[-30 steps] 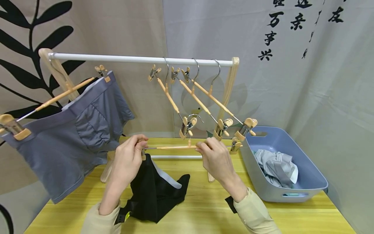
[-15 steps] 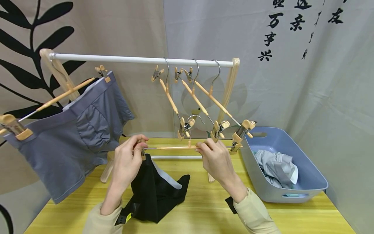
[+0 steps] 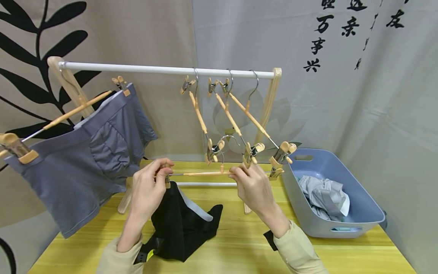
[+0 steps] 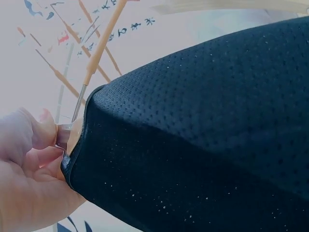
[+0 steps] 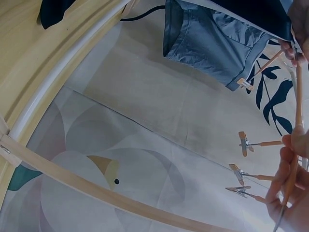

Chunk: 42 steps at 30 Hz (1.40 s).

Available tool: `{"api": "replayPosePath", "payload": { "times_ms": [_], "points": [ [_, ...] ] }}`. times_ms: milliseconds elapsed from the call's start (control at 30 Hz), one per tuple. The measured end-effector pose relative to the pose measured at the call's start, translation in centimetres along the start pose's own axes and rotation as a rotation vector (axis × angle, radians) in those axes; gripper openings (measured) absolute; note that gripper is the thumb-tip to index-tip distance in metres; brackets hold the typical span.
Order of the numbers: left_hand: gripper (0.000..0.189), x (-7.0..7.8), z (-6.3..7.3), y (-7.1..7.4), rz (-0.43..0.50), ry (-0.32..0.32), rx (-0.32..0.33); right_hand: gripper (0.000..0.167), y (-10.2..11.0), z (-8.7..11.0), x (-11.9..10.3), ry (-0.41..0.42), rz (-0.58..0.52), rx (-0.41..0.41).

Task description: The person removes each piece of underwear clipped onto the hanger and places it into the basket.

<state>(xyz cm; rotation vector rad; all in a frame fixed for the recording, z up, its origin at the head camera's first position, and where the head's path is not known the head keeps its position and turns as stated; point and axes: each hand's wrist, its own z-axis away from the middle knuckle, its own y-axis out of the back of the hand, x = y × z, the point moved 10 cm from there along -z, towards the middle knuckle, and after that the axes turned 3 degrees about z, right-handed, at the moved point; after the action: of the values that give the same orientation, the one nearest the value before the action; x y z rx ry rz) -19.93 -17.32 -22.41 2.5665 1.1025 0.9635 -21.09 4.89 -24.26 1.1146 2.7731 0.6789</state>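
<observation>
your left hand (image 3: 147, 194) pinches the clip (image 3: 167, 182), your right hand (image 3: 254, 187) the hanger (image 3: 205, 174). the black garment (image 3: 184, 228), below and between them, looks light and soft; take its top edge.

Behind the yellow wood-grain worktop (image 3: 246, 247), a creased backdrop (image 3: 143, 34) shows black leaves (image 3: 65, 15) on beige and black Chinese characters (image 3: 322, 24) on pale grey.

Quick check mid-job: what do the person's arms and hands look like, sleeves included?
The left hand and right hand are ungloved. Both sleeves are pale beige. A black piece with a yellow patch shows by the left wrist, another black piece by the right.
</observation>
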Motion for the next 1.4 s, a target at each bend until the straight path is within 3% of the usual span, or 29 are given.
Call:
{"api": "replayPosePath", "payload": {
  "times_ms": [333, 567, 900, 1000, 1133, 1300, 1400],
  "points": [
    [0.006, 0.4, 0.0, 0.2, 0.004, -0.026, 0.017, 0.015, 0.1, 0.2, 0.1, 0.011, 0.015, 0.029],
    [0.006, 0.5, 0.0, 0.2, 0.001, -0.019, 0.018, 0.034, 0.2, 0.2, 0.1, 0.003, 0.024, 0.032],
    [0.019, -0.1, 0.1, -0.9, 0.001, 0.051, -0.101, 0.035, 0.2, 0.2, 0.1, 0.008, 0.014, 0.038],
    [0.024, -0.1, 0.2, -1.2, -0.029, 0.046, -0.116, 0.032, 0.2, 0.2, 0.1, 0.007, 0.015, 0.033],
    [0.025, 0.9, 0.2, -1.1, -0.101, -0.033, -0.048, 0.027, 0.0, 0.3, 0.3, -0.002, 0.021, 0.019],
    [0.025, 3.3, 0.6, -0.4, -0.205, -0.203, 0.113, 0.020, -0.2, 0.4, 0.4, 0.002, 0.033, 0.002],
    [0.024, 5.1, 1.1, -0.8, -0.236, -0.332, 0.161, 0.018, -0.4, 0.4, 0.2, 0.017, 0.045, -0.001]
  ]
}}
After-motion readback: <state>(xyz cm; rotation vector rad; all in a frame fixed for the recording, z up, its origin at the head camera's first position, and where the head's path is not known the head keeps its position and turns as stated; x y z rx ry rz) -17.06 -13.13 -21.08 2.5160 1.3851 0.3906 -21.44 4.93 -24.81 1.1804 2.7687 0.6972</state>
